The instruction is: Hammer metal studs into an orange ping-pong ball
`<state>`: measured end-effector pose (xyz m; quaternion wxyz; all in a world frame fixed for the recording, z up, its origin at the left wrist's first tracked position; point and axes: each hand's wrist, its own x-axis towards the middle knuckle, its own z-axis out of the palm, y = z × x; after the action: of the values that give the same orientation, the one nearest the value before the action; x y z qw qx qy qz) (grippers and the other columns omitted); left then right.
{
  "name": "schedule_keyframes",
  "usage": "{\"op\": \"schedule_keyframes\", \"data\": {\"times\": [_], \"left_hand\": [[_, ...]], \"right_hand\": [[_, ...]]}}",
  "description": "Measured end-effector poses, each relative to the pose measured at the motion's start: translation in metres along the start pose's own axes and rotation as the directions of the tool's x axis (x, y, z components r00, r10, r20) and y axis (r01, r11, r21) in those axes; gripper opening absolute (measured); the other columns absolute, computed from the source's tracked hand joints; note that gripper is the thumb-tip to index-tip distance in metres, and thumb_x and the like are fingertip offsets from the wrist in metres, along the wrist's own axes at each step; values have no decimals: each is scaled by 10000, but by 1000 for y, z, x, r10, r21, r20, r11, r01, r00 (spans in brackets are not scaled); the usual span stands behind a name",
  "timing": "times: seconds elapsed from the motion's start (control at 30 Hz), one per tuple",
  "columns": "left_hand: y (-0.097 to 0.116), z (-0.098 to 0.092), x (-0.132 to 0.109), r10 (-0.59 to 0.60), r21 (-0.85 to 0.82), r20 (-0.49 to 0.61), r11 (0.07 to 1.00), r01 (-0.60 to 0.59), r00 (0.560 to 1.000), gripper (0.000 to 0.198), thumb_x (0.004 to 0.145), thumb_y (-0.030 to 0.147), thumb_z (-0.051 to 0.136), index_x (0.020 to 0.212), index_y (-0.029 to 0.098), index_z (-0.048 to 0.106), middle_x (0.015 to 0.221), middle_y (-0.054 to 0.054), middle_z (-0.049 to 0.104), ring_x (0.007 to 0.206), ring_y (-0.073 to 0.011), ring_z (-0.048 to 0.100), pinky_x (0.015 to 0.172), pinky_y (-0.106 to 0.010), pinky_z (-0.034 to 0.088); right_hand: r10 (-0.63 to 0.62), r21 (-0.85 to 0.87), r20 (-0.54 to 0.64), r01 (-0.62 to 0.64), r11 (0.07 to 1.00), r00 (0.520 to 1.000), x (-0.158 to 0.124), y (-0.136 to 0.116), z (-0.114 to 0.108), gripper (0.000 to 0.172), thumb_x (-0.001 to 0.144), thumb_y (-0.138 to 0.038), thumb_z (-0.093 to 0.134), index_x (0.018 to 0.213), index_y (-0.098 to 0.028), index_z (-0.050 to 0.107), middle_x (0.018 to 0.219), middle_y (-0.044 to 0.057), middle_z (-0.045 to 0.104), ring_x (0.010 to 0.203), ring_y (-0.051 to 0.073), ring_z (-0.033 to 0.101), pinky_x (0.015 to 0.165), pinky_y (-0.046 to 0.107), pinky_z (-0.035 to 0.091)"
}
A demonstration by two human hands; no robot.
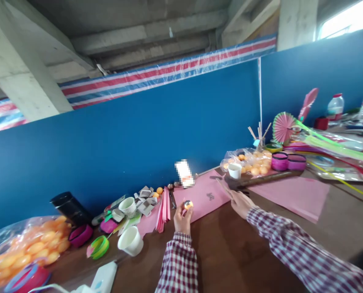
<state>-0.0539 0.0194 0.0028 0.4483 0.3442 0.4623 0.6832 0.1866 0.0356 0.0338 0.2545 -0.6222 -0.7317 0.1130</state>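
Between the fingertips of my left hand [183, 221] is a small orange ball [188, 204] with a dark, shiny patch on its upper side. My right hand [241, 204] is closed around a thin light wooden stick [223, 187], which slants up and left over a pink paper sheet [199, 196]. The stick's far end is too blurred to make out. A small dark drawing or mark [210, 197] shows on the sheet between my hands. Beyond it, a bright phone-like panel [184, 173], blurred out, leans against the blue partition.
Left are white cups [130, 241], a bag of orange balls [31, 244], a black cylinder [72, 208] and a white power strip [104, 277]. Right are another white cup [234, 171], a second ball bag [257, 162], magenta containers [279, 161] and a pink paper fan [283, 128].
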Motion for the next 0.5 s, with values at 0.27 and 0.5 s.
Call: {"op": "schedule_keyframes", "data": {"times": [0.27,0.5], "left_hand": [[-4,-8,12,63,-77,-97,995,-70,993,425,608,229,678,1001,152,535,914,-97,612,751,-151,619,682,-288,503],[5,-16,11,250,244,-166,948,-205,954,396,613,221,656,994,141,585,990,-119,624,903,-213,591,799,-324,470]], "right_hand": [[-114,857,177,-96,506,978,-27,-40,29,305,778,-422,406,880,-147,490,626,-25,465,417,41,356,344,167,292],[-295,892,259,-111,438,920,-56,-55,23,378,812,-405,397,1121,-189,409,766,3,499,412,19,342,327,151,326]]}}
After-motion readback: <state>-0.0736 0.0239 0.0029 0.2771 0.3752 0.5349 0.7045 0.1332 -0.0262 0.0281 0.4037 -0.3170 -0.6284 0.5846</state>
